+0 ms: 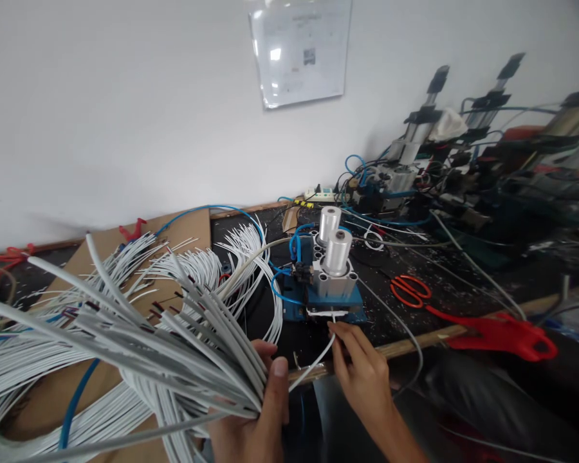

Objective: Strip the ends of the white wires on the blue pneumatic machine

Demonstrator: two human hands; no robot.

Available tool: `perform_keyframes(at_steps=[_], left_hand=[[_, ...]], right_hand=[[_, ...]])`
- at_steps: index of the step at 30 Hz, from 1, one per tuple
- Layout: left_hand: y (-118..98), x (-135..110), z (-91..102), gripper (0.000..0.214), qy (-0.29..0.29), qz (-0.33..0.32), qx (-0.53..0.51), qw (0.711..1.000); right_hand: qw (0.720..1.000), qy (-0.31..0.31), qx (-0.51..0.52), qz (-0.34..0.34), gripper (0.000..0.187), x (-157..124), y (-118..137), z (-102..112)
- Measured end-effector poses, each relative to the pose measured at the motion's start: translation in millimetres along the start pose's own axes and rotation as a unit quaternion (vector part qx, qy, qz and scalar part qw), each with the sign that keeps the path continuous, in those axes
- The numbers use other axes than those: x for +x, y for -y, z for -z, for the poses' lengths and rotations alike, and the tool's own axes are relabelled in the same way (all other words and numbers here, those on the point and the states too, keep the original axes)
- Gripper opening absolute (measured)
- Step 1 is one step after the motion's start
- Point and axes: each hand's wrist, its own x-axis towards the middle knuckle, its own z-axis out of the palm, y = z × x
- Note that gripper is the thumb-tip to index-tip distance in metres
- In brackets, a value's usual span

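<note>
My left hand [258, 411] is closed around a thick bundle of white cables [188, 347], whose cut ends fan out to the upper left. Some ends show dark inner wires. With thumb and fingers, my right hand [359, 360] pinches a single white cable [321, 357] near its end. That cable runs from the bundle side up to the front slot of a small pneumatic press [335, 286]. The press has two silver cylinders and a blue base. Whether the cable tip sits inside the slot I cannot tell.
More white cable bundles [188, 263] lie on cardboard [183, 225] at left. Orange-handled scissors [410, 290] and a red tool [506, 337] lie right of the press. Further presses [410, 148], blue air hoses and a power strip [325, 194] stand along the wall.
</note>
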Motion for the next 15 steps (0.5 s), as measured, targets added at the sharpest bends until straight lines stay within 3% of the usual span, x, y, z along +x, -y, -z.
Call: perform_keyframes(at_steps=[10,15], left_hand=[[0.1,-1.3,0.9,0.023,0.024,0.019,-0.032,0.999],[1.8,-4.8,4.5,0.028,0.062,0.086,-0.019,0.994]], right_hand=[[1.0,-0.012,0.008,0.014,0.031,-2.2,-4.0,-2.0],[0.999,-0.012,0.009,0.034,0.028,-5.0,-0.4,-0.3]])
